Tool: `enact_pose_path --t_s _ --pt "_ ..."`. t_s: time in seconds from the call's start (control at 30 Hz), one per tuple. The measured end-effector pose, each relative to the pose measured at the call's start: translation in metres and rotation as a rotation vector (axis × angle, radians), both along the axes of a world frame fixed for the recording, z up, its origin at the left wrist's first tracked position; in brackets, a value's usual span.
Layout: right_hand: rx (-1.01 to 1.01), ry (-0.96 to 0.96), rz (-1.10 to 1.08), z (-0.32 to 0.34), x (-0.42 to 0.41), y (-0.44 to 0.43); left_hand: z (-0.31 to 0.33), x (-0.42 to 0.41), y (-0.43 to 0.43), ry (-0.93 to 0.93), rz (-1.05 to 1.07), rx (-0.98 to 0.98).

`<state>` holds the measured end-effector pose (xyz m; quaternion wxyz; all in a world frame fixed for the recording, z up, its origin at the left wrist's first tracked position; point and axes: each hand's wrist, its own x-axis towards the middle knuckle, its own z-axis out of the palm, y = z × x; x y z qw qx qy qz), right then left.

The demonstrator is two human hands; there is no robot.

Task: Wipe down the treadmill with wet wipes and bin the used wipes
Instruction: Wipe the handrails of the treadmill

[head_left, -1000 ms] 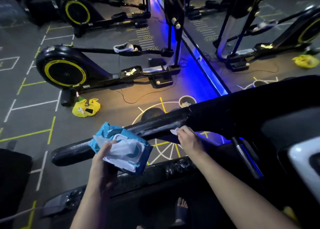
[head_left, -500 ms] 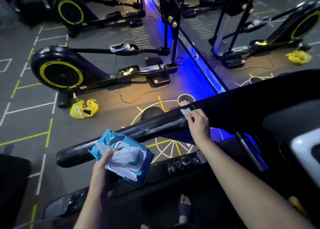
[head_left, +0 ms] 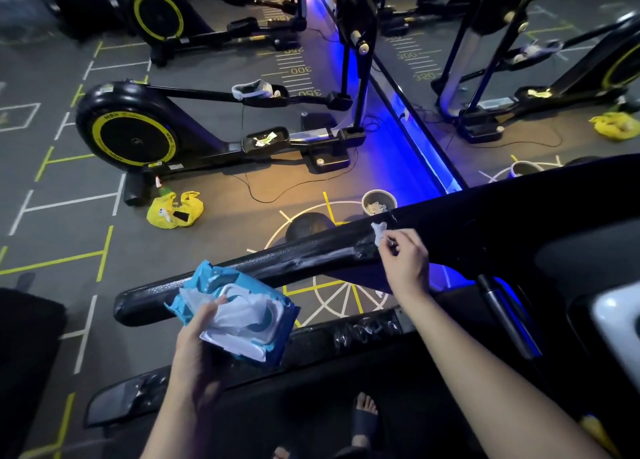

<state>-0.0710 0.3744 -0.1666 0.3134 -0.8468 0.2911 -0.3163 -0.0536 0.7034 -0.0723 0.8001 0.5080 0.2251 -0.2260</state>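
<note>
Pinching wipe [head_left: 378,232], right hand [head_left: 406,261]; left hand [head_left: 196,349] grips pack [head_left: 250,314]; flywheel [head_left: 129,139] "MBH"

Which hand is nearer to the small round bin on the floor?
Right. The right hand, pinching a white wipe on the black handrail, is close by the bin; the left hand, holding the blue wipes pack, is farther down the rail.

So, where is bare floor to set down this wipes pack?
Bare floor lies between the yellow bag and the handrail, left of the dark dome. Crowded: the bin stands close beside that dome, and a cable trails by the elliptical base.
</note>
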Motion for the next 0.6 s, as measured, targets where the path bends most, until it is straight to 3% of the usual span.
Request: enact_pose_path --t_s 0.2,0.33,0.5,0.6 --pt "-0.126 0.096 0.165 -0.017 0.01 0.011 -0.016 -0.004 -0.002 0.028 0.011 0.002" --pt "-0.035 0.174 0.402 -0.039 0.004 0.043 -0.021 -0.004 -0.003 0.042 0.022 0.029" --pt "0.012 -0.092 0.135 -0.025 -0.01 0.031 -0.016 -0.001 -0.002 0.026 0.039 0.032" --pt "0.01 -0.133 -0.028 -0.017 -0.008 0.004 -0.025 0.003 0.006 0.041 0.056 0.074"
